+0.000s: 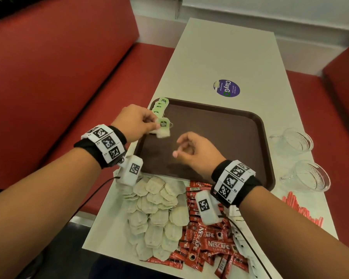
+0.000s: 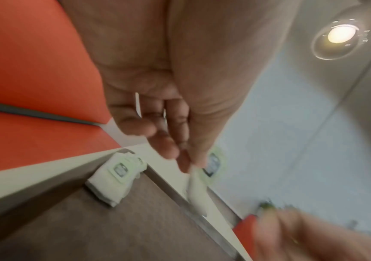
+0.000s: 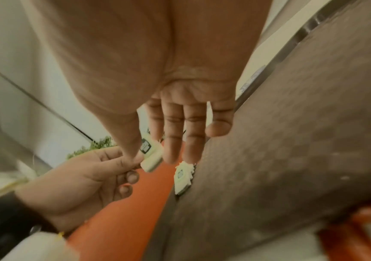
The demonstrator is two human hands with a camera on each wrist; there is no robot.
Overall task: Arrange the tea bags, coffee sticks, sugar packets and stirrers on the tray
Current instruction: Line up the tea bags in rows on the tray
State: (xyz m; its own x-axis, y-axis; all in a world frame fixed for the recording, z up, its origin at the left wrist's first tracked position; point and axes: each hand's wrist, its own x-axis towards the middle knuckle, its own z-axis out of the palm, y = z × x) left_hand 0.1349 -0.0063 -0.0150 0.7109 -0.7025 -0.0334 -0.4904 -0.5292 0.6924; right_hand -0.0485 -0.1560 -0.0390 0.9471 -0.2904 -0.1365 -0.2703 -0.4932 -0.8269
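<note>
On the white table I see the brown tray, a row of tea bags tucked into its far left corner. My left hand pinches a small stack of tea bags over that side — my right hand hovers mid-tray, fingers loosely curled, holding nothing.

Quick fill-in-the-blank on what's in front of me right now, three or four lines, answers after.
1. The left hand pinches a ____ in its grip.
2. The row of tea bags lies at the tray's far-____ corner.
3. The coffee sticks lie on the ____.
4. The right hand holds ____.

Answers: tea bag; left; table; nothing
</note>
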